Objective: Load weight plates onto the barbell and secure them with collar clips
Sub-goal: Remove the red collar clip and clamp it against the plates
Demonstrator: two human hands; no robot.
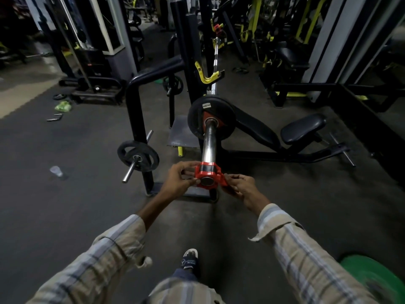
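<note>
Both my hands are on the red collar [208, 177], which sits on the very tip of the sleeve [208, 141]; the bar end shows through its bore. My left hand [178, 179] pinches the collar's left side, fingers curled on it, thumb underneath. My right hand [240, 186] grips the lever tab sticking out on the right side, fingers wrapped around that, not flat. Ahead of the grip, well up the sleeve, one black plate [211, 117] is loaded with a red hub face showing; bare steel runs between plate and collar. So I judge plates are on this side and the clip is only just started. Risks: the collar is barely on, so if I let go with the left hand it probably drops off the tip. If it goes on tilted it could bind on the sleeve. If I clamp it here at the tip, the gap stays and the plate can slide outward. I can't tell if the lever is fully open; half closed, it would drag. A spare plate [138, 155] hangs on a rack peg left of the grip. The far collar [217, 27] is too small to judge.
</note>
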